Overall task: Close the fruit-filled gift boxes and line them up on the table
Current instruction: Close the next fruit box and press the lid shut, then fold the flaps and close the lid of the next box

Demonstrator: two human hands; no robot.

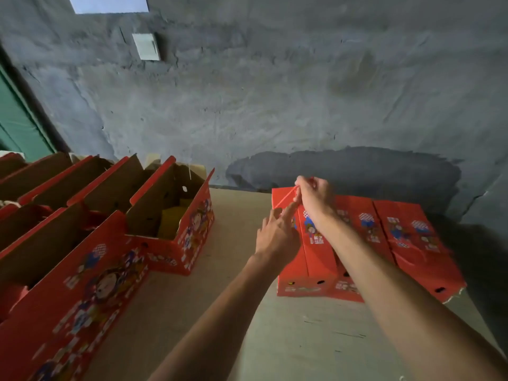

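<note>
Head view, open boxes at your left on the table, your left hand loose, forefinger touching the closed box, your right hand pinching its red handle, closed boxes just beside.

Head camera, looking forward-down at table, close.

**Boxes on the table, left and right**

I see closed boxes side by side on the table to the right, against the wall. Open boxes stand in rows on the left, well apart from them. Between the groups, my left hand sits below my right hand, over the leftmost closed box.
</note>
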